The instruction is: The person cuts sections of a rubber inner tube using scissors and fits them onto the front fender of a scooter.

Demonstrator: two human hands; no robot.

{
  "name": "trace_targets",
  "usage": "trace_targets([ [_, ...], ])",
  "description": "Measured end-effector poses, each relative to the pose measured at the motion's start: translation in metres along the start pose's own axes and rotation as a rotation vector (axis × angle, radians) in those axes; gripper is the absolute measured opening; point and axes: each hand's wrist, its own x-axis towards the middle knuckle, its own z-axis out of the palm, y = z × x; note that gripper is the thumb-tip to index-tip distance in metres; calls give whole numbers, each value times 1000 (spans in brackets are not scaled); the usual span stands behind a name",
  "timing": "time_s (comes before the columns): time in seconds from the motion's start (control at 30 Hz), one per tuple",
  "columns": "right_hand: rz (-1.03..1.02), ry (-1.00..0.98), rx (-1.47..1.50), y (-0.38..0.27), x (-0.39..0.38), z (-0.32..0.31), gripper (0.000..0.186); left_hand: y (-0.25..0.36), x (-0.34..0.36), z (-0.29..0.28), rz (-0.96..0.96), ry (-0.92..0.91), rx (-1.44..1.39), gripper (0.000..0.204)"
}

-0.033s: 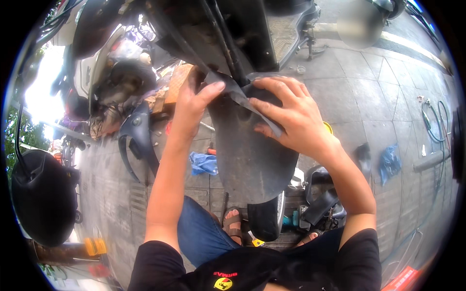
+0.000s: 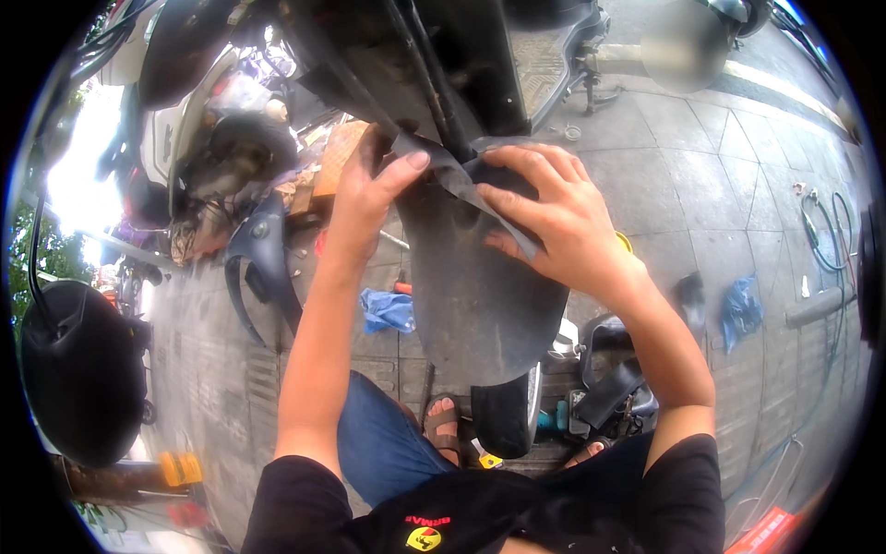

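Note:
A dark grey motorbike mudguard (image 2: 489,323) hangs in front of me above a black tyre (image 2: 503,420). Across its upper part lies a thin, bent grey sheet (image 2: 459,182), whose exact kind I cannot make out. My left hand (image 2: 369,189) pinches the sheet's left end, thumb on top; its other fingers are mostly hidden behind. With bent fingers, my right hand (image 2: 558,208) grips the right side of the sheet, near the mudguard's right edge. A dark rod (image 2: 432,74) comes down between the two hands from the bike's body.
Left of my arms stand a dark plastic fairing part (image 2: 263,249) and a cardboard box (image 2: 340,159). A blue cloth (image 2: 388,311) lies on the paving beneath. To the right are black parts (image 2: 614,379), a blue bag (image 2: 741,312) and a coiled hose (image 2: 826,231). A black mirror (image 2: 83,374) juts in at left.
Both hands keep their places on the sheet. The right fingers and the sheet have shifted very slightly.

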Motion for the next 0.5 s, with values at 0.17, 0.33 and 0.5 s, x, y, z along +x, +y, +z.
trace_targets([
  [0.17, 72, -124, 47, -7, 8, -13, 50, -13, 10, -23, 122, 127, -159, 38],
  [0.33, 209, -257, 289, -25, 22, -40, 65, -23, 9, -41, 76, 163, -128, 38],
  [0.5, 364, -196, 235, -60, 42, -37, 62, -5, 40, -42, 143, 120, -230, 27],
])
